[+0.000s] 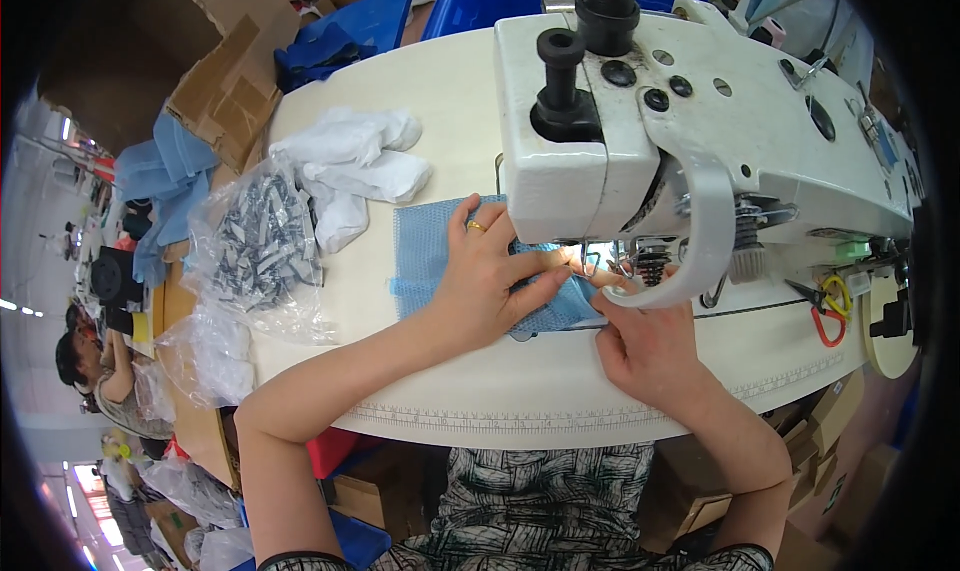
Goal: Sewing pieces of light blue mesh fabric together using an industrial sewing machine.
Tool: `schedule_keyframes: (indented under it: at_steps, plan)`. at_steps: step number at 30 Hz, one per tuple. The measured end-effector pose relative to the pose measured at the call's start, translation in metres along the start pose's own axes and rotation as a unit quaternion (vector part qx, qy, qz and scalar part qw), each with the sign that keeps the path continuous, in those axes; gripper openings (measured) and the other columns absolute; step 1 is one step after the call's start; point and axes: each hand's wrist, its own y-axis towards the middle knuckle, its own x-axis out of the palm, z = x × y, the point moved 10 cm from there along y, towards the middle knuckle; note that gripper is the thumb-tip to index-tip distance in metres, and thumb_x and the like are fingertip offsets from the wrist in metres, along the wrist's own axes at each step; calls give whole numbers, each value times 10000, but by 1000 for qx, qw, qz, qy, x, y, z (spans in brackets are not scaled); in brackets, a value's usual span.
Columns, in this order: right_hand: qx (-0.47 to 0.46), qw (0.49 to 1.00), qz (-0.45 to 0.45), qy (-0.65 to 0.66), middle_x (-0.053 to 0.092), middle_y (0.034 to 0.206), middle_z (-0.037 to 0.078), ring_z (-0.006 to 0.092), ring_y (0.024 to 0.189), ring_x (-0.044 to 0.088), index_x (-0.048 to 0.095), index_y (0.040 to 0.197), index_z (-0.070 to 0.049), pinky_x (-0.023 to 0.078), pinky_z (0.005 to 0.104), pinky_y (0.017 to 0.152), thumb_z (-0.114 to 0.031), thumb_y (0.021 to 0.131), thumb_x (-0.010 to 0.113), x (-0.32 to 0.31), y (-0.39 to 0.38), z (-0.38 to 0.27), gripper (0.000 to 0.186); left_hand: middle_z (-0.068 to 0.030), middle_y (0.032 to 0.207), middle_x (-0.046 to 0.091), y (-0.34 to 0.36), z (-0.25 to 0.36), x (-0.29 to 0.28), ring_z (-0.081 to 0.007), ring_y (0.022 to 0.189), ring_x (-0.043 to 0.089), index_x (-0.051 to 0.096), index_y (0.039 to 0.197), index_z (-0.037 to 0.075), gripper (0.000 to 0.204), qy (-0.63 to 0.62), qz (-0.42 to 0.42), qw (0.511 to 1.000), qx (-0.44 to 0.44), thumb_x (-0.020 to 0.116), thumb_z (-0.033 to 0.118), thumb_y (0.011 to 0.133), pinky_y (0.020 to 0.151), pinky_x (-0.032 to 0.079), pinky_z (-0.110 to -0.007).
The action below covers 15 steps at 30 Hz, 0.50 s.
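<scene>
A piece of blue mesh fabric (418,233) lies on the white sewing machine table, its right end at the lit needle area under the white sewing machine (562,186). My left hand (482,276), a gold ring on one finger, rests over the fabric, thumb and forefinger closed on it just left of the presser foot (590,256). Close to the needle on the other side, my right hand (650,341) holds the fabric's right edge with bent fingers. A curved pale guard (708,231) and the machine hide some of its fingertips.
White gloves (350,156) and a clear bag of small grey-and-white pieces (262,236) lie on the left of the table. Red-and-yellow-handled scissors (830,311) sit at the right. A blue bin (470,1) stands behind; a person (110,376) is far left.
</scene>
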Motion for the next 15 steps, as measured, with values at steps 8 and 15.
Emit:
schedule_keyframes:
  at_steps: [8, 15]
  plan:
    - [-7, 998, 37, 41, 669, 1000, 54, 272, 913, 595, 688, 974, -108, 441, 460, 869, -50, 686, 680, -3, -4, 0, 295, 13, 910, 642, -2, 24, -12, -246, 1080, 572, 753, 878, 123, 251, 7, -61, 992, 113, 774, 373, 883, 1062, 271, -568]
    - [-48, 995, 30, 77, 681, 1018, 30, 261, 897, 597, 713, 900, -107, 453, 429, 837, -49, 661, 737, -4, -6, -6, 247, -50, 754, 665, 11, 39, -7, -249, 871, 623, 685, 693, 91, 327, 87, -112, 990, 13, 748, 326, 911, 847, 360, -456]
